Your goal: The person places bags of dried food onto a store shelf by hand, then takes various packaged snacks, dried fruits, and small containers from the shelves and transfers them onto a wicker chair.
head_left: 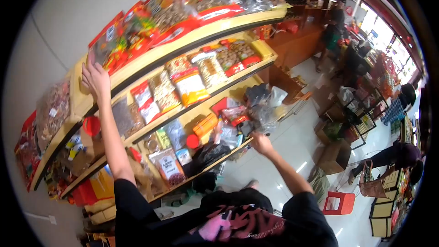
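Observation:
My left hand [95, 80] rests with fingers spread on the bare wood of the top shelf [78, 82], beside a red-edged bag of dried food [109, 45]. Down at the right end of the third shelf, my right hand [261, 144] has its fingers curled over the front edge of the shelf [228, 155]. Close to it lie a small black item [247, 128] and clear plastic bags [265, 114]. A black plastic bag [210, 155], an orange packet [206, 124] and a cocoa ball pouch [167, 164] sit on that same shelf.
Bags of nuts [210, 68] line the middle shelf. A red stool [338, 202] and a cardboard box [335, 155] stand on the tiled floor at right. One person [402, 155] carries a woven basket [372, 183]; another stands near the brown counter [297, 43].

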{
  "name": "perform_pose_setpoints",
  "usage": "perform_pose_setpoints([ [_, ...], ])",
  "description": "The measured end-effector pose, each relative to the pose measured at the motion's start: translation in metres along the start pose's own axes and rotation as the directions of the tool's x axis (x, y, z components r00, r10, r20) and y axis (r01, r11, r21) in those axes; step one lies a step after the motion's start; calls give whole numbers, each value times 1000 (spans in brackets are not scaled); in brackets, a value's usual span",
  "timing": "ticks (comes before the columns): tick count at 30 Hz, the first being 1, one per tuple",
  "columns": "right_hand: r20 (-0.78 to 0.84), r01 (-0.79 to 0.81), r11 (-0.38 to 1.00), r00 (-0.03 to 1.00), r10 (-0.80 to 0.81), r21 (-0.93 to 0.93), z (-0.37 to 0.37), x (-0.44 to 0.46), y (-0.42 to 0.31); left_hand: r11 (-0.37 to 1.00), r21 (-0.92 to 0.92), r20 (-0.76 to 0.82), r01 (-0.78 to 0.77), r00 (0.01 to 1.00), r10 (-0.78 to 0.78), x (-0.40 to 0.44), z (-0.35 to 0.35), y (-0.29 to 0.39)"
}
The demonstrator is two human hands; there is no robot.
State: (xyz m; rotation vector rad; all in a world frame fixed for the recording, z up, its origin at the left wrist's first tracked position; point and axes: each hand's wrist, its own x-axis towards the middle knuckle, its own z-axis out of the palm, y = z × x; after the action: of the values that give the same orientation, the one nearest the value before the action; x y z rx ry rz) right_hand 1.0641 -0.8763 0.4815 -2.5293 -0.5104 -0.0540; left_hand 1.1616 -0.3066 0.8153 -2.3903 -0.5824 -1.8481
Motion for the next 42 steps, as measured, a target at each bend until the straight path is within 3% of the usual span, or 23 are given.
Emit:
perform_pose_setpoints([
  [1,-16,-113,991,993,114,73,-2,-35,28,986,-135,-13,-96,995,95,3,-14,34],
  [2,-55,-291,957,955,291,9,24,-74,76,964,-171,-50,-202,979,196,4,-12,59],
  [4,43,-429,903,902,429,-11,53,-160,161,915,-178,-25,-362,931,363,8,-22,118],
  [5,100,-516,847,843,529,-124,65,-202,187,904,-190,20,-384,919,395,11,-21,141],
  [6,62,-561,826,824,563,-49,78,-246,208,891,-201,65,-407,902,426,19,-12,161],
  [8,262,-601,796,759,596,-67,98,-317,239,896,-323,278,-306,874,398,31,21,180],
  [9,489,-755,653,548,679,-62,106,-343,249,932,-276,418,-236,844,338,32,44,186],
  [10,687,-865,490,294,664,-104,116,-368,256,962,-211,548,-175,793,264,31,68,185],
  [11,715,-980,102,193,672,168,132,-399,262,962,-202,605,-183,749,269,32,111,169],
  [12,758,-959,-78,165,632,274,143,-422,261,962,-192,659,-193,702,272,34,137,166],
  [13,715,-935,-158,126,687,317,128,-429,243,985,-154,679,-75,716,161,31,114,190],
  [14,700,-939,-142,126,702,312,123,-436,237,992,-115,696,46,716,48,28,90,211],
  [21,688,-969,11,183,703,248,111,-431,253,992,-101,627,-78,769,125,14,103,199],
  [24,670,-972,47,193,717,229,102,-425,270,986,-157,606,-53,783,139,17,111,217],
  [28,627,-963,250,254,736,98,84,-398,306,984,-180,656,4,746,117,23,111,214],
  [29,625,-964,250,251,739,92,79,-396,312,992,-107,645,-60,755,115,22,101,222],
  [30,643,-966,-42,136,753,254,75,-392,320,993,-106,648,-54,753,110,22,104,221],
  [31,678,-860,-328,27,734,390,72,-387,328,992,-112,636,-62,762,120,22,110,219],
  [35,648,-921,-219,45,760,321,64,-367,356,989,-128,624,-78,768,142,14,126,200],
  [40,682,-933,-176,92,725,313,52,-288,374,977,-208,565,-53,808,164,13,139,185],
  [42,675,-940,-183,66,735,290,39,-243,379,974,-87,409,-210,884,227,2,150,188],
])
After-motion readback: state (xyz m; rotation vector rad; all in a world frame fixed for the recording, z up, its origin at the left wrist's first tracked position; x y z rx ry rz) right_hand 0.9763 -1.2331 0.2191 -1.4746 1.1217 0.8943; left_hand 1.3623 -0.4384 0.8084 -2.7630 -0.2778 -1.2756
